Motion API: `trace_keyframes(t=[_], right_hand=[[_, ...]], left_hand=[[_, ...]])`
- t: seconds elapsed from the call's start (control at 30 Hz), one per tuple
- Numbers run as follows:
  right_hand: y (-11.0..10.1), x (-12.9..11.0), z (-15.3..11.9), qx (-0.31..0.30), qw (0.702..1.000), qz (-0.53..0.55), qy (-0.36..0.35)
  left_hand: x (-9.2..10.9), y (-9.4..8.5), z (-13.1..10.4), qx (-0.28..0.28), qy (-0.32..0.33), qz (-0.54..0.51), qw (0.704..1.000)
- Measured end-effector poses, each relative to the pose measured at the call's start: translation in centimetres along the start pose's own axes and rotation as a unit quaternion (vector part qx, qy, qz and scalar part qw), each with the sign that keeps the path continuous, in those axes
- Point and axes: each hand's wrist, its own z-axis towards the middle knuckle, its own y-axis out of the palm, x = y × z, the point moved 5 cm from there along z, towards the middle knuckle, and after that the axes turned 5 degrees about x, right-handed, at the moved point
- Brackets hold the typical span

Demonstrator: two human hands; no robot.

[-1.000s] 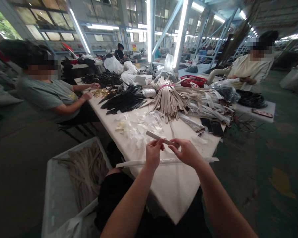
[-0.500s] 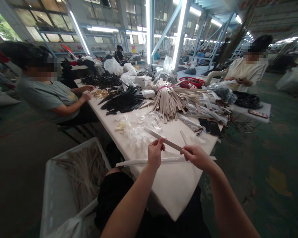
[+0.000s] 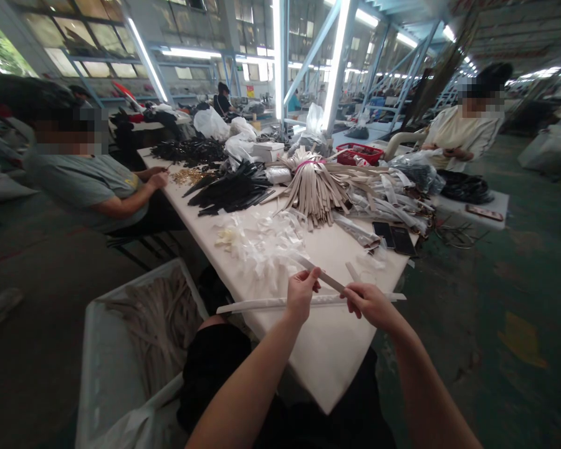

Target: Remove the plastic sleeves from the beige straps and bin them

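Note:
A flat beige-grey strap (image 3: 331, 281) is stretched between my two hands above the table. My left hand (image 3: 302, 292) pinches it along its length, and its far end sticks out past the fingers. Closed on the near end is my right hand (image 3: 367, 303). Under my hands a long white-wrapped strip (image 3: 257, 304) lies across the table. Beyond the left hand spreads a heap of white film scraps (image 3: 266, 246). A short pale strip (image 3: 352, 270) lies just behind the right hand.
Beige straps tied in a bundle (image 3: 314, 187) and black straps (image 3: 236, 190) cover the far tabletop (image 3: 206, 234). Dark phones (image 3: 393, 237) lie near the right edge. A white bin (image 3: 91, 349) of straps stands at my left. Co-workers sit left (image 3: 88, 187) and right (image 3: 467, 134).
Both hands have moved slightly, the left one rightward and a little down along the strap. The left co-worker's hands have drawn closer together.

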Motion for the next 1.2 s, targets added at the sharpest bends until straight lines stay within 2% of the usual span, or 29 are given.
trace_keyframes(t=[0.1, 0.2, 0.4, 0.57, 0.73, 0.93, 1.1, 1.2], right_hand=[[0.6, -0.2, 0.2, 0.024, 1.0, 0.001, -0.006], [1.0, -0.3, 0.3, 0.021, 0.999, 0.032, -0.007], [1.0, 1.6, -0.3, -0.003, 0.999, 0.051, 0.02], [0.6, 1.6, -0.7, 0.003, 0.999, 0.049, 0.01], [-0.2, 2.4, -1.5, -0.028, 0.997, 0.068, 0.02], [-0.5, 3.0, -1.6, -0.007, 0.998, 0.062, 0.024], [-1.6, 3.9, -2.0, -0.011, 1.0, 0.011, 0.024], [-1.7, 3.8, -1.7, 0.006, 1.0, -0.008, 0.026]], left_hand=[[-1.6, 0.8, -0.7, -0.019, -0.029, 0.027, 0.999], [-2.5, 1.4, -1.1, -0.031, -0.041, 0.042, 0.998], [-1.8, 1.2, -0.9, -0.006, -0.018, 0.035, 0.999], [-3.0, 2.6, -2.2, -0.026, -0.041, 0.056, 0.997], [-2.6, 3.3, -2.2, -0.023, -0.029, 0.054, 0.998], [-3.6, 4.5, -2.6, -0.046, -0.049, 0.064, 0.996], [-3.1, 3.6, -1.8, -0.006, -0.03, 0.05, 0.998], [-3.5, 3.7, -1.9, -0.013, -0.033, 0.063, 0.997]])
